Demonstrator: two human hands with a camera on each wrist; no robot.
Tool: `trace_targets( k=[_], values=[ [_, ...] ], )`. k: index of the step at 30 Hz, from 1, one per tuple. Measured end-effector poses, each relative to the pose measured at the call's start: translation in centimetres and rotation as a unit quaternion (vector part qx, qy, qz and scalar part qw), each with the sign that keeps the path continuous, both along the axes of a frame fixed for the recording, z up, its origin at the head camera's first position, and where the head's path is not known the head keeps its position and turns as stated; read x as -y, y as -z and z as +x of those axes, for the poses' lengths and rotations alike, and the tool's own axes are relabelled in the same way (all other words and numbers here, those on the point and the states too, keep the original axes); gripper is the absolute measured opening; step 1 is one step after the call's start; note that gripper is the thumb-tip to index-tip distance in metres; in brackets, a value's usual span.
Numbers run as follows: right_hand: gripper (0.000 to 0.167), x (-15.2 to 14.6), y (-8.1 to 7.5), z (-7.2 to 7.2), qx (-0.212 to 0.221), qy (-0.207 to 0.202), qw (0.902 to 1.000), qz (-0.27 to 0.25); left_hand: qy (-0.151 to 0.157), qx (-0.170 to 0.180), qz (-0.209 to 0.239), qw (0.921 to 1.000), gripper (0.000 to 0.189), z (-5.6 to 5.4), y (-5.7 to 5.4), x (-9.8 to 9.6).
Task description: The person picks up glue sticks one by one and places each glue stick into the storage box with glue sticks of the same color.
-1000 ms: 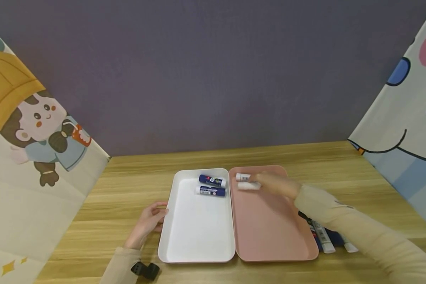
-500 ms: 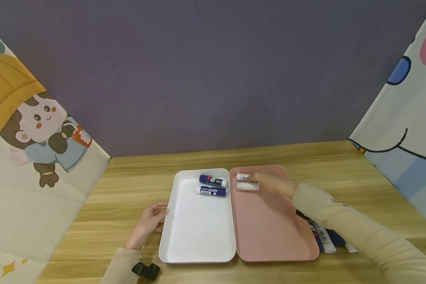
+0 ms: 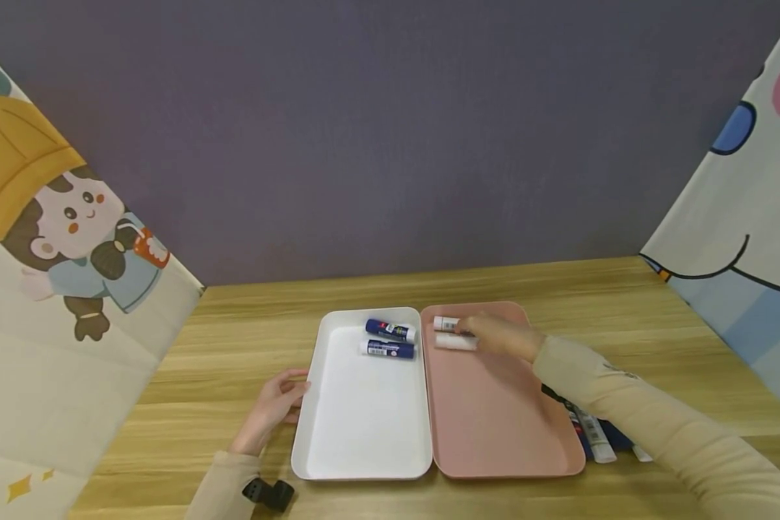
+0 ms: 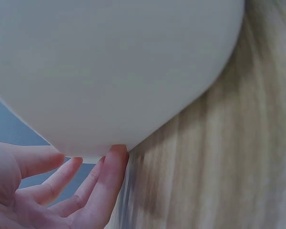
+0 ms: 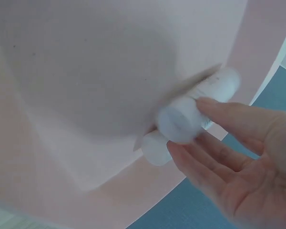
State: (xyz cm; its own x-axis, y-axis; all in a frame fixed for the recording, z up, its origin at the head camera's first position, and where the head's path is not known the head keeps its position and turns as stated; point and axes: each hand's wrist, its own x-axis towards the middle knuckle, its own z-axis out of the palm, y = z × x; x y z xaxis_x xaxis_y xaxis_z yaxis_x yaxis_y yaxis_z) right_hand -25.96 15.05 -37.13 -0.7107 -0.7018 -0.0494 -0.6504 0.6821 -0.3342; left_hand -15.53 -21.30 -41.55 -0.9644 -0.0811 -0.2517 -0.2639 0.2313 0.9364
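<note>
The white stick (image 3: 456, 341) was at the far left of the pink tray (image 3: 503, 433), pinched between the thumb and bent fingers of the right hand (image 3: 497, 336); whether it touched the tray's floor could not be told. Nearest was a black device (image 3: 268, 495) at the left wrist. The left hand (image 3: 271, 408) was loosely open, fingertips resting against the outer edge of the white tray (image 3: 364, 433). The two trays stood side by side. To the right of the pink one, a pile (image 3: 596, 437) of blue and white sticks lay on the counter (image 3: 234, 332); the right sleeve (image 3: 663, 426) crossed above and hid part of it. Farther off, two blue sticks (image 3: 391, 350) lay in the white tray's far right corner. Just beyond the held stick lay a second white stick (image 3: 445, 323), its right end behind the fingers. The counter was wood-grained; a dark panel (image 3: 390, 144) rose at its back, flanked by two cartoon sheets (image 3: 13, 325).
</note>
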Motion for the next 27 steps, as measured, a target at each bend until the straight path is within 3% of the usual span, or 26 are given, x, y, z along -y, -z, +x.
trace_targets(
  k=[9, 16, 23, 27],
  values=[
    [0.035, -0.2, -0.7, -0.1, 0.045, 0.043, 0.9978, 0.025, -0.009, 0.004, -0.005, 0.9999, 0.033, 0.0, 0.0, -0.1],
    [0.032, -0.8, -1.6, 0.5, 0.014, 0.041, 0.9990, 0.013, -0.008, 0.004, -0.007, 0.9999, 0.034, 0.0, -0.1, -0.1],
    [0.030, -1.7, -2.1, 1.3, -0.051, 0.031, 0.9982, -0.002, -0.007, 0.003, -0.005, 1.0000, 0.033, -0.1, -0.1, -0.1],
    [0.031, -2.4, -2.4, 1.8, -0.058, 0.030, 0.9977, -0.020, -0.007, 0.003, -0.005, 1.0000, 0.034, -0.1, -0.1, -0.1]
  ],
)
